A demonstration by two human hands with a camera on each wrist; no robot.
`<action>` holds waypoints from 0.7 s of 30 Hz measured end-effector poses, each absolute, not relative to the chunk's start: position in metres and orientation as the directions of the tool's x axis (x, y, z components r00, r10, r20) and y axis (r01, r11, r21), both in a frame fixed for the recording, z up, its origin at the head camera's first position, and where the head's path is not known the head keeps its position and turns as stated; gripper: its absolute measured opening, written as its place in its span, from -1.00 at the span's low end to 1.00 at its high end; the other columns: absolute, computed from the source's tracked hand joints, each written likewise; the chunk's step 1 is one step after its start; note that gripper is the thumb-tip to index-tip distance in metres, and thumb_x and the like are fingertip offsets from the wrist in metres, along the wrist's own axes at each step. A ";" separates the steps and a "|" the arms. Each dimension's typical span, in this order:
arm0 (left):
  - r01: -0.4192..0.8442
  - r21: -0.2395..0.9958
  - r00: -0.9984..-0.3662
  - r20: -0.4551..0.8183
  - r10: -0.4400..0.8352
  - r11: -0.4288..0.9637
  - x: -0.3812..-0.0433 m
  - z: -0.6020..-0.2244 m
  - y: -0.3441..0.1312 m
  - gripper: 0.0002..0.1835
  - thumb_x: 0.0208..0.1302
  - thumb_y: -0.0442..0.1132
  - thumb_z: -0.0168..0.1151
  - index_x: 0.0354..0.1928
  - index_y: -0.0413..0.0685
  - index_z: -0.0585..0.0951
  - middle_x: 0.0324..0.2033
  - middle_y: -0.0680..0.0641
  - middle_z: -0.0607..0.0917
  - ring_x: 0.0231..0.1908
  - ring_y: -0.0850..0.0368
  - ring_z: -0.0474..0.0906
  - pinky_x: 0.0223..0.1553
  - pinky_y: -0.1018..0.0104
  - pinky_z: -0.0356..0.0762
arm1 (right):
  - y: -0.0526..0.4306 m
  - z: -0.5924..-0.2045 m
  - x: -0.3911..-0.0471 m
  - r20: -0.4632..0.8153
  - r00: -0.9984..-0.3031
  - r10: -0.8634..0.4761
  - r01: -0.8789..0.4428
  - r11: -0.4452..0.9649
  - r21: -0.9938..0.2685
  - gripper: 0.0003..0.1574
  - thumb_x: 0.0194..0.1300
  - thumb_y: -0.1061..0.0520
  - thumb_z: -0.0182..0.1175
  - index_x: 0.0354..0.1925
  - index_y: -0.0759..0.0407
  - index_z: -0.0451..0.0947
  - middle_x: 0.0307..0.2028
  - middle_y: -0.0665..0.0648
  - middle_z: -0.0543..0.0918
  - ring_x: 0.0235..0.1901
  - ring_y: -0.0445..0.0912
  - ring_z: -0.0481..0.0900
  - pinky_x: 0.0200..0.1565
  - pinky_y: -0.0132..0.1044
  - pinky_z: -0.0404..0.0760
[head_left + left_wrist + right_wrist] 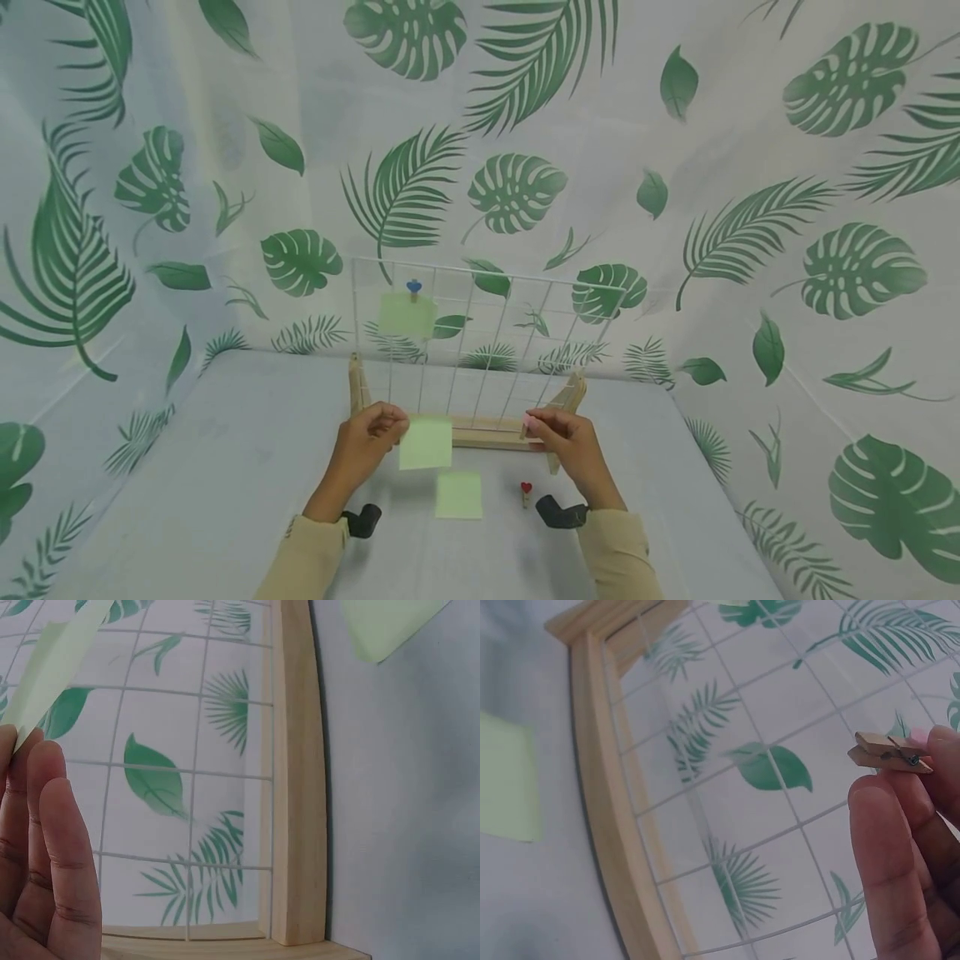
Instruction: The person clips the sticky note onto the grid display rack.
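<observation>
My left hand (372,435) pinches a pale green sticky note (426,443) by its left edge, in front of the wire grid's lower part. Seen from the left wrist, that note (56,664) tilts up from between thumb and fingers. In my right hand (566,435) is a small wooden clothespin (891,752) with a pink piece on it, pinched between thumb and fingers. A white wire grid (480,333) stands in a wooden base (495,439) behind both hands. At its upper left another green note (407,315) hangs from a clothespin with a blue heart (414,287).
On the white table lie another green note (459,496) and a clothespin with a red heart (526,492), both nearer than the grid. Wooden feet (567,408) prop the grid's sides. Leaf-printed cloth (510,100) hangs behind and at both sides.
</observation>
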State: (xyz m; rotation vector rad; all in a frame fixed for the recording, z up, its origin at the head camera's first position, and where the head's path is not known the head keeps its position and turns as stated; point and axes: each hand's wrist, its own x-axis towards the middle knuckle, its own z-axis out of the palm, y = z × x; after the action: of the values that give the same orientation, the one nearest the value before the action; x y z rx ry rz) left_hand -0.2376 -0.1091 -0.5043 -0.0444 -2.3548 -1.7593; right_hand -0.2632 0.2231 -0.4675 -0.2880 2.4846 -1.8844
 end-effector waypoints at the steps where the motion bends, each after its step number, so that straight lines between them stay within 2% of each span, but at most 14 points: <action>1: 0.143 0.946 -0.979 0.178 -0.095 0.291 -0.238 -0.503 -0.109 -0.92 0.47 -0.28 0.45 -0.12 -0.12 0.75 -0.29 -0.03 0.80 -0.34 0.15 0.67 -0.32 0.39 0.67 | 0.223 -0.466 -0.264 0.103 -0.983 -0.152 -0.140 0.259 -0.956 -0.65 0.53 0.20 0.36 0.11 0.46 0.70 -0.11 0.29 0.78 -0.14 -0.11 0.78 -0.02 -0.15 0.84; 9: 0.156 0.930 -0.975 0.198 -0.097 0.333 -0.241 -0.497 -0.106 -0.92 0.47 -0.25 0.45 -0.13 -0.08 0.75 -0.27 -0.01 0.82 -0.28 0.16 0.66 -0.28 0.37 0.65 | 0.222 -0.456 -0.266 0.110 -0.980 -0.168 -0.155 0.283 -0.946 -0.65 0.52 0.22 0.37 0.09 0.49 0.70 -0.15 0.30 0.80 -0.23 -0.10 0.78 -0.08 -0.26 0.83; 14: 0.183 0.916 -0.971 0.226 -0.083 0.356 -0.245 -0.492 -0.106 -0.92 0.47 -0.24 0.45 -0.12 -0.07 0.76 -0.27 0.01 0.82 -0.27 0.16 0.67 -0.26 0.34 0.64 | 0.222 -0.449 -0.268 0.111 -0.976 -0.186 -0.163 0.294 -0.942 -0.65 0.50 0.21 0.40 0.07 0.48 0.71 -0.14 0.33 0.80 -0.17 0.07 0.81 -0.08 -0.30 0.82; 16: 0.196 0.911 -0.967 0.241 -0.082 0.363 -0.245 -0.490 -0.106 -0.93 0.47 -0.25 0.45 -0.12 -0.08 0.76 -0.27 0.01 0.83 -0.27 0.16 0.68 -0.24 0.33 0.65 | 0.221 -0.447 -0.268 0.111 -0.974 -0.195 -0.167 0.297 -0.940 -0.66 0.50 0.20 0.40 0.06 0.48 0.71 -0.13 0.33 0.80 -0.16 0.08 0.81 -0.07 -0.30 0.82; 21: 0.216 0.900 -0.961 0.264 -0.078 0.379 -0.246 -0.483 -0.106 -0.93 0.47 -0.27 0.44 -0.11 -0.10 0.76 -0.27 0.01 0.82 -0.26 0.16 0.68 -0.20 0.31 0.66 | 0.217 -0.441 -0.270 0.125 -0.972 -0.199 -0.184 0.314 -0.931 -0.68 0.50 0.20 0.40 0.03 0.46 0.71 -0.16 0.30 0.80 -0.23 -0.10 0.77 -0.10 -0.33 0.81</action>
State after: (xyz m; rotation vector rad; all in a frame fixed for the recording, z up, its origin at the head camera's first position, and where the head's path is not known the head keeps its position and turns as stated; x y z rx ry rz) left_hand -0.2463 -0.1065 -0.4830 -0.1222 -2.3789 -1.6116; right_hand -0.2695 0.2172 -0.4407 -0.3692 2.5360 -1.7947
